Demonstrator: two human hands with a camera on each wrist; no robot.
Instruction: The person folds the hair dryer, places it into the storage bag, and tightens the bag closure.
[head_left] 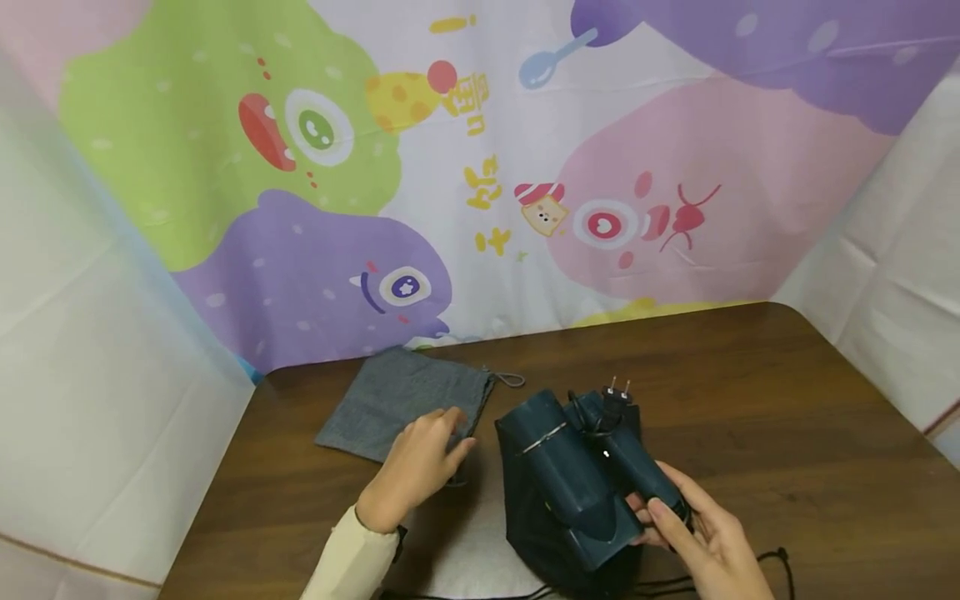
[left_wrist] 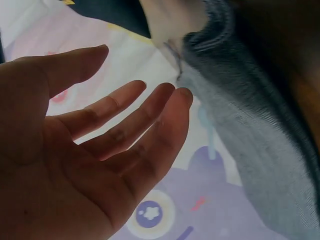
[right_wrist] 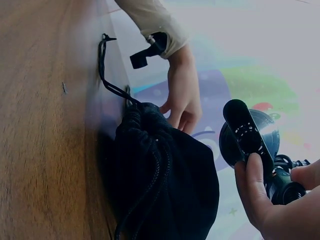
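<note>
My right hand (head_left: 712, 533) holds a dark teal folding hair dryer (head_left: 570, 467) by its handle end, fingers below and thumb on top. Its flat nozzle (right_wrist: 245, 127) shows in the right wrist view. A black two-pin plug (head_left: 617, 404) and bundled cord lie against the handle. Beneath the dryer in the head view is a black drawstring pouch (right_wrist: 165, 175), resting on the table. My left hand (head_left: 420, 462), palm visible in the left wrist view with fingers loosely bent, holds nothing. It hovers beside a grey drawstring pouch (head_left: 405, 396), which lies flat.
The brown wooden table (head_left: 750, 400) ends at a cartoon-printed cloth (head_left: 495, 275) behind, with pale cloth walls (head_left: 97, 333) at both sides. Black cords (head_left: 780, 562) of the pouch trail along the front. A pale patch (head_left: 472, 550) shows on the tabletop near the front.
</note>
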